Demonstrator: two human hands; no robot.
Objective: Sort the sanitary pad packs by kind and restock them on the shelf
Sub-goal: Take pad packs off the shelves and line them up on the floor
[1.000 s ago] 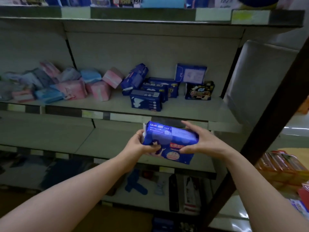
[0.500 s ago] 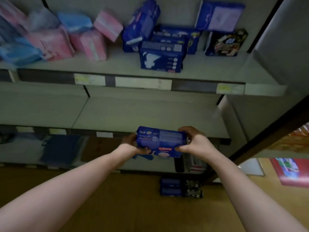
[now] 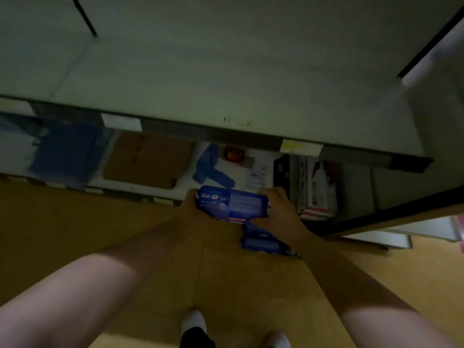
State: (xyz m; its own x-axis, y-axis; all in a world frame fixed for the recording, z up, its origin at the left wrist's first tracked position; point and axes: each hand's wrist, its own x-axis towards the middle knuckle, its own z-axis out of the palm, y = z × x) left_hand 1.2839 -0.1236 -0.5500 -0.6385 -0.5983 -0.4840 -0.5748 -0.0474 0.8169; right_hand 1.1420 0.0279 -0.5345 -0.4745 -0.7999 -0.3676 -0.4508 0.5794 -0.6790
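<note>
A dark blue sanitary pad pack (image 3: 233, 203) is held low above the wooden floor, between both hands. My left hand (image 3: 192, 205) grips its left end and my right hand (image 3: 277, 209) grips its right end. Just below and right of it, more blue packs (image 3: 261, 241) lie stacked on the floor, partly hidden by my right wrist. A bare grey shelf board (image 3: 226, 79) fills the top of the view. The shelf with the sorted packs is out of view.
Under the bare board, the bottom shelf holds a flat cardboard piece (image 3: 148, 162), a blue cloth (image 3: 211, 167), a small red object (image 3: 233, 153), a black item (image 3: 281, 172) and a white-and-red box (image 3: 317, 188). My feet (image 3: 195, 327) stand on the wooden floor.
My view has tilted down from the stocked shelf to the floor. Both hands have lowered the blue pack toward the blue packs lying on the floor.
</note>
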